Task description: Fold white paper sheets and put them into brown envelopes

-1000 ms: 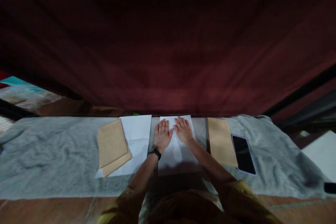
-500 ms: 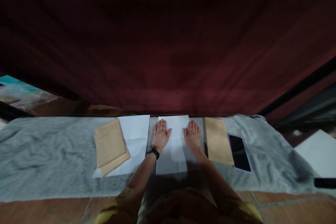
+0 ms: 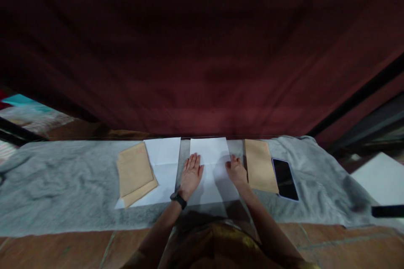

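A creased white sheet of paper (image 3: 210, 150) lies unfolded in front of me, with a fold line running across it. My left hand (image 3: 191, 175), with a dark watch (image 3: 178, 200) on its wrist, rests flat on the sheet's left side, fingers stretched out. At the right edge of the same paper is my right hand (image 3: 236, 171). Its fingers are curled in and its thumb and forefinger close at the paper's edge, though the exact pinch is hard to see.
Brown envelopes (image 3: 135, 169) overlap another creased white paper (image 3: 166, 176) on the left. To the right lie a brown envelope (image 3: 260, 166) and a phone (image 3: 285, 180). Everything rests on a grey cloth (image 3: 69, 189). A dark red curtain (image 3: 202, 92) hangs behind.
Both hands have slid back toward me along the sheet. My right hand has gone from lying flat with fingers stretched to curled at the paper's right edge.
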`<state>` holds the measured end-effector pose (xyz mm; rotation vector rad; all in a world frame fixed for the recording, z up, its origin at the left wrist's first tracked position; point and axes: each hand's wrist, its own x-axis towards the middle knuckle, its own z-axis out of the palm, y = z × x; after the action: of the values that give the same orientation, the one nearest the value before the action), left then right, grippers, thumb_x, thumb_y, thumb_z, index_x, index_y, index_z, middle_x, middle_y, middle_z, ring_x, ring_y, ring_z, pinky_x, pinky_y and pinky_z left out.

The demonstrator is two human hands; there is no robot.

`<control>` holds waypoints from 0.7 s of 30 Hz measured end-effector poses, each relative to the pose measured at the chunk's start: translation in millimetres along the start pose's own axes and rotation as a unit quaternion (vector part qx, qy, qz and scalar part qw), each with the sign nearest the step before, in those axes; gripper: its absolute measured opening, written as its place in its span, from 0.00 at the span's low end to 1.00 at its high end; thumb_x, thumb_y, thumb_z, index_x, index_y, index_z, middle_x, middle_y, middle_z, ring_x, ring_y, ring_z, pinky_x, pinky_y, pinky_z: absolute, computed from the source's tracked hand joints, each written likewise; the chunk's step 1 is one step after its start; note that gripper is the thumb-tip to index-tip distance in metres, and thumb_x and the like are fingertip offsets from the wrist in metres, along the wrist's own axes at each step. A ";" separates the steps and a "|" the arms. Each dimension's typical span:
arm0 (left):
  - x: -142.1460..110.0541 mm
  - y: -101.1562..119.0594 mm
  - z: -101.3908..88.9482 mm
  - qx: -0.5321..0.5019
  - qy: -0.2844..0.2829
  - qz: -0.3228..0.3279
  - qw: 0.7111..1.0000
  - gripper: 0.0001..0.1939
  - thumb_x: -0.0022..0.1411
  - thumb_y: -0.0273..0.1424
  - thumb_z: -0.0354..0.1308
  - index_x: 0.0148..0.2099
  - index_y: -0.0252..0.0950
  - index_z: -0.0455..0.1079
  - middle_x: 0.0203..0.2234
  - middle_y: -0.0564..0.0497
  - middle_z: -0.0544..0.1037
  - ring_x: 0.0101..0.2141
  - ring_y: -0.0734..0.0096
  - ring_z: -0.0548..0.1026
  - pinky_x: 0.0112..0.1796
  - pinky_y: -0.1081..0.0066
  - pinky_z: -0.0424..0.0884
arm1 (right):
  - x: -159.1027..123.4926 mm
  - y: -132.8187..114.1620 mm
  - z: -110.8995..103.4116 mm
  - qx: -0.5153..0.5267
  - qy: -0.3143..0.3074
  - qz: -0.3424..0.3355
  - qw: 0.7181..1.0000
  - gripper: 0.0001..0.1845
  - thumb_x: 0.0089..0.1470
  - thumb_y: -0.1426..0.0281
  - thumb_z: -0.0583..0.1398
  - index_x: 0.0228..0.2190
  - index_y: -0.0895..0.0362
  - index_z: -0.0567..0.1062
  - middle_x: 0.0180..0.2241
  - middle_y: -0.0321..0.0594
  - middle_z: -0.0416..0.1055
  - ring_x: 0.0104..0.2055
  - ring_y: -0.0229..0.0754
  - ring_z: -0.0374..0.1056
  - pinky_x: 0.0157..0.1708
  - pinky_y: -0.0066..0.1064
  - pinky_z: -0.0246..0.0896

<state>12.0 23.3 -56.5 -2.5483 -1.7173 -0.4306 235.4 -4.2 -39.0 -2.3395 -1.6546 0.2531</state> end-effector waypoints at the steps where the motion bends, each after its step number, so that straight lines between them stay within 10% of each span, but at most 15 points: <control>1: -2.5 0.8 -1.1 -0.002 0.001 -0.002 1.000 0.29 0.76 0.37 0.40 0.70 0.28 0.61 0.69 0.39 0.62 0.69 0.56 0.60 0.67 0.53 0.56 | -0.5 0.5 -1.7 0.002 -0.002 -0.001 1.000 0.24 0.65 0.69 0.53 0.60 0.65 0.68 0.49 0.57 0.76 0.48 0.50 0.76 0.47 0.35 0.69; 12: -37.7 21.6 -4.0 -0.010 0.010 -0.015 1.000 0.28 0.76 0.38 0.41 0.70 0.29 0.60 0.68 0.38 0.63 0.68 0.52 0.62 0.64 0.53 0.62 | -16.4 14.8 -6.7 0.018 -0.023 -0.030 0.999 0.25 0.64 0.74 0.54 0.61 0.61 0.67 0.51 0.50 0.78 0.50 0.45 0.77 0.49 0.30 0.69; 21: -20.3 25.5 -21.3 -0.035 0.003 -0.078 0.996 0.27 0.73 0.36 0.46 0.69 0.32 0.62 0.68 0.37 0.64 0.61 0.45 0.69 0.56 0.48 0.69 | -12.0 8.0 -12.8 -0.021 -0.020 0.000 1.000 0.21 0.68 0.69 0.52 0.59 0.60 0.69 0.46 0.52 0.79 0.42 0.47 0.79 0.40 0.31 0.70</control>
<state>23.8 -8.9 -38.0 -2.4646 -1.9411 -0.5140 242.3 -19.5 -29.4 -2.3806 -1.6938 0.2706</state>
